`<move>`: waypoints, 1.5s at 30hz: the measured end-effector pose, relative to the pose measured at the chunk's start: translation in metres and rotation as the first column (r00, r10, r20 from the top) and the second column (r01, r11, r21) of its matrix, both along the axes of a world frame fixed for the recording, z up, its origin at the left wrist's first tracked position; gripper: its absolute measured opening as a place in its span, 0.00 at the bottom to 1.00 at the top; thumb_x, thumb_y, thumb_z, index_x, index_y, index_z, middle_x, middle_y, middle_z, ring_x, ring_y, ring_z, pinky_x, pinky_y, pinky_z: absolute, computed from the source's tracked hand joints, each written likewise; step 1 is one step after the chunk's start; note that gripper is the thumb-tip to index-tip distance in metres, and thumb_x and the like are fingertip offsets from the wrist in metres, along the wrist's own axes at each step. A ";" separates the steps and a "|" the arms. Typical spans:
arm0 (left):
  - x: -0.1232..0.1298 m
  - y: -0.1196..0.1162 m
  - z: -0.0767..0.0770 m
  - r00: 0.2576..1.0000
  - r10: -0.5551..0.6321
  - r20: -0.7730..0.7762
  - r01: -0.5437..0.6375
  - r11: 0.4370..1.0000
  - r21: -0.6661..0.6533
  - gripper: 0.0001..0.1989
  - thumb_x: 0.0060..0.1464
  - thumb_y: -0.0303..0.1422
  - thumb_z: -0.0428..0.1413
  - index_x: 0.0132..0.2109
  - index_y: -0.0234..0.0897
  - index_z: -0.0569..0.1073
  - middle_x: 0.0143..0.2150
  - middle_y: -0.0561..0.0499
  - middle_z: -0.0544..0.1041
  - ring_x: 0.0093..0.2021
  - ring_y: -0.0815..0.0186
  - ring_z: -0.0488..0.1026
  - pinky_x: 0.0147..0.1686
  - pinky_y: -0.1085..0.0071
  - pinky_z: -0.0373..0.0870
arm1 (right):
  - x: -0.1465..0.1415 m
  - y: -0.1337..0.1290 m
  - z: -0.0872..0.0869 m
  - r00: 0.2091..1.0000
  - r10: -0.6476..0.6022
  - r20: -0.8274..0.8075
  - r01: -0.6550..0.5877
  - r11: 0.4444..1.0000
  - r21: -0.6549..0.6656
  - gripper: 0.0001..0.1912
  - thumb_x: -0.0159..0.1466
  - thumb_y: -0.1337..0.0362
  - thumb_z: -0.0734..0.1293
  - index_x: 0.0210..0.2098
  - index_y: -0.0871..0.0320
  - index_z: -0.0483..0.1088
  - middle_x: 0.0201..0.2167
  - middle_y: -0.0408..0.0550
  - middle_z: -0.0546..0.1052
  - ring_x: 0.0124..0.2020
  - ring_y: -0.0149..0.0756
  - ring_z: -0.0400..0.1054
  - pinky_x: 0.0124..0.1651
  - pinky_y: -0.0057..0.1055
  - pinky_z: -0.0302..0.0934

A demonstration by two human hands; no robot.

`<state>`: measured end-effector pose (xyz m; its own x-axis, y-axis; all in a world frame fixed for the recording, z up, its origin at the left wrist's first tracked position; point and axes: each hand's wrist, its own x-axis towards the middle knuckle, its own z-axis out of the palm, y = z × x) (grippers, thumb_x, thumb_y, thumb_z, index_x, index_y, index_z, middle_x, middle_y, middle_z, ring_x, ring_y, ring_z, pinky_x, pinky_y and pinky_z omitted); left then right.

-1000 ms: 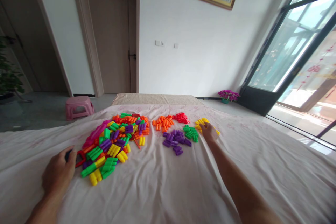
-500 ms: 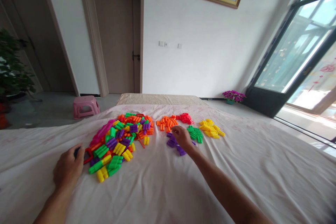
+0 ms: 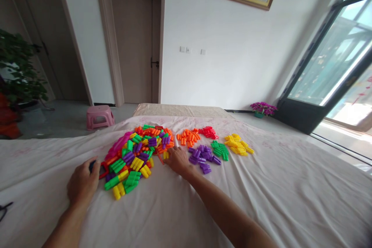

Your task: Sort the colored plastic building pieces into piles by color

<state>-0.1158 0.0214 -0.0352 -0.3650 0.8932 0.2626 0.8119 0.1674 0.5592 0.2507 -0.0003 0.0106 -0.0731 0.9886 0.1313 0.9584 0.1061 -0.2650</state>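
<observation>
A mixed heap of plastic building blocks (image 3: 132, 166) in green, yellow, purple, orange and red lies on the cloth. At its right edge is my right hand (image 3: 178, 159), fingers stretched down beside a yellow block (image 3: 166, 155); nothing shows in its grip. On the heap's left, my left hand (image 3: 83, 181) is closed around a small dark object (image 3: 92, 166), mostly hidden by the fingers. A red frame-like piece (image 3: 104, 169) sits just beside that hand. Sorted by colour to the right are purple blocks (image 3: 202, 154), green blocks (image 3: 220, 150), orange blocks (image 3: 188, 137), red blocks (image 3: 209, 132) and yellow blocks (image 3: 238, 145).
A wrinkled pale cloth (image 3: 276, 193) covers the surface. Behind the heap's left side is a magenta piece (image 3: 119, 145). Beyond the surface stand a pink stool (image 3: 100, 117) and a pot of purple flowers (image 3: 263, 108). A thin black item (image 3: 4, 210) lies at the far left.
My right hand has moved left from over the purple blocks to the mixed heap's right edge, uncovering the purple pile. My left hand stays beside the heap; the view has shifted slightly.
</observation>
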 end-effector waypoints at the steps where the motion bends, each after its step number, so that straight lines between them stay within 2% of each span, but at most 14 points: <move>1: 0.000 0.000 0.000 1.000 -0.002 -0.003 0.002 1.000 0.005 0.32 0.68 0.49 0.39 0.63 0.34 0.74 0.57 0.33 0.78 0.55 0.48 0.75 0.52 0.57 0.70 | 0.002 -0.001 0.000 1.000 0.000 -0.016 0.000 1.000 -0.003 0.20 0.66 0.52 0.73 0.52 0.55 0.77 0.52 0.54 0.79 0.54 0.46 0.72 0.51 0.35 0.63; 6: 0.000 0.000 0.001 1.000 -0.003 -0.015 0.003 1.000 -0.002 0.32 0.68 0.49 0.38 0.62 0.35 0.74 0.56 0.34 0.79 0.55 0.48 0.75 0.50 0.57 0.70 | 0.025 -0.014 0.005 0.989 -0.018 -0.148 0.026 0.998 0.052 0.21 0.63 0.57 0.76 0.54 0.52 0.74 0.50 0.48 0.80 0.49 0.41 0.74 0.45 0.31 0.62; 11: 0.000 0.000 0.002 1.000 0.006 -0.003 -0.006 0.999 -0.039 0.34 0.67 0.51 0.37 0.63 0.36 0.73 0.59 0.34 0.78 0.56 0.46 0.75 0.50 0.56 0.70 | 0.080 -0.030 0.015 0.940 -0.192 -0.281 0.245 0.956 0.163 0.21 0.63 0.62 0.74 0.55 0.52 0.72 0.40 0.42 0.81 0.39 0.36 0.75 0.39 0.29 0.59; 17: 0.000 0.000 0.006 1.000 0.007 -0.005 -0.007 0.998 -0.055 0.34 0.67 0.51 0.37 0.63 0.37 0.73 0.59 0.34 0.78 0.55 0.45 0.75 0.50 0.56 0.70 | 0.185 -0.040 0.013 0.814 -0.479 -0.328 0.552 0.815 0.179 0.23 0.63 0.57 0.73 0.56 0.53 0.72 0.37 0.43 0.82 0.39 0.39 0.76 0.38 0.30 0.60; 21: -0.001 0.001 0.004 1.000 -0.002 -0.019 0.001 0.999 -0.046 0.34 0.67 0.51 0.37 0.62 0.36 0.74 0.57 0.34 0.78 0.54 0.46 0.75 0.49 0.56 0.70 | 0.249 -0.042 0.012 0.635 -0.673 -0.378 0.751 0.653 0.098 0.26 0.63 0.53 0.72 0.58 0.54 0.72 0.43 0.47 0.83 0.46 0.43 0.78 0.42 0.33 0.63; 24: -0.002 0.002 0.001 0.999 0.005 -0.034 -0.006 0.999 -0.041 0.34 0.67 0.51 0.37 0.63 0.36 0.74 0.56 0.34 0.79 0.53 0.46 0.76 0.48 0.57 0.70 | 0.282 -0.044 0.017 0.535 -0.728 -0.429 0.824 0.562 0.075 0.29 0.63 0.52 0.71 0.61 0.55 0.70 0.46 0.50 0.84 0.50 0.46 0.77 0.47 0.37 0.66; 27: -0.003 0.003 -0.001 0.999 0.009 -0.054 -0.011 1.000 -0.029 0.34 0.67 0.51 0.37 0.63 0.36 0.74 0.56 0.35 0.79 0.53 0.47 0.76 0.47 0.58 0.71 | 0.293 -0.044 0.022 0.494 -0.737 -0.462 0.846 0.530 0.060 0.30 0.63 0.57 0.71 0.64 0.57 0.69 0.48 0.52 0.84 0.53 0.48 0.77 0.51 0.39 0.67; 29: -0.003 0.003 -0.002 0.998 0.009 -0.055 -0.010 1.000 -0.016 0.33 0.67 0.51 0.37 0.62 0.36 0.74 0.56 0.35 0.79 0.53 0.48 0.76 0.48 0.58 0.71 | 0.286 -0.041 0.022 0.514 -0.711 -0.480 0.834 0.546 0.084 0.29 0.63 0.60 0.69 0.64 0.58 0.70 0.48 0.51 0.84 0.53 0.47 0.77 0.52 0.39 0.67; 32: -0.002 0.003 -0.002 0.999 0.018 -0.039 -0.018 1.000 -0.010 0.33 0.67 0.51 0.38 0.62 0.36 0.74 0.56 0.35 0.79 0.52 0.49 0.76 0.48 0.58 0.70 | 0.251 -0.033 0.017 0.643 -0.571 -0.511 0.721 0.677 0.150 0.23 0.64 0.63 0.67 0.58 0.58 0.75 0.45 0.50 0.85 0.48 0.43 0.79 0.50 0.35 0.68; 35: -0.001 0.002 -0.002 1.000 0.013 -0.019 -0.013 1.000 -0.003 0.32 0.68 0.50 0.39 0.62 0.36 0.74 0.56 0.35 0.79 0.53 0.49 0.75 0.49 0.58 0.70 | 0.192 -0.025 0.011 0.792 -0.335 -0.510 0.490 0.847 0.206 0.17 0.63 0.65 0.67 0.50 0.58 0.79 0.39 0.48 0.85 0.40 0.39 0.79 0.45 0.32 0.69; 38: 0.000 0.000 -0.001 1.000 0.007 -0.004 -0.007 1.000 0.010 0.31 0.68 0.49 0.40 0.62 0.36 0.74 0.57 0.35 0.78 0.55 0.49 0.75 0.51 0.58 0.69 | 0.121 -0.025 0.008 0.885 -0.113 -0.452 0.236 0.945 0.226 0.14 0.63 0.68 0.68 0.46 0.56 0.81 0.38 0.47 0.84 0.38 0.37 0.78 0.43 0.30 0.69; 40: 0.001 0.000 0.000 1.000 0.011 0.006 -0.011 1.000 0.005 0.32 0.67 0.49 0.40 0.62 0.35 0.75 0.57 0.34 0.78 0.54 0.48 0.75 0.51 0.57 0.69 | 0.075 -0.031 0.008 0.914 0.059 -0.402 0.024 0.980 0.199 0.11 0.65 0.68 0.69 0.45 0.55 0.81 0.40 0.47 0.84 0.38 0.36 0.78 0.44 0.30 0.69; 42: 0.002 -0.001 0.001 1.000 0.008 0.013 -0.009 1.000 0.005 0.32 0.67 0.49 0.40 0.62 0.34 0.75 0.57 0.33 0.78 0.55 0.47 0.75 0.51 0.56 0.69 | 0.035 -0.038 0.011 0.908 0.186 -0.375 -0.135 0.978 0.158 0.10 0.66 0.66 0.71 0.47 0.55 0.81 0.42 0.47 0.83 0.38 0.35 0.78 0.44 0.29 0.69; 45: 0.003 -0.002 0.002 1.000 0.010 0.016 -0.011 1.000 0.027 0.33 0.67 0.50 0.39 0.62 0.34 0.75 0.57 0.34 0.78 0.56 0.45 0.74 0.52 0.55 0.69 | -0.013 -0.046 0.016 0.920 0.263 -0.291 -0.250 0.965 0.084 0.15 0.68 0.60 0.72 0.54 0.51 0.78 0.49 0.48 0.81 0.42 0.36 0.78 0.47 0.30 0.69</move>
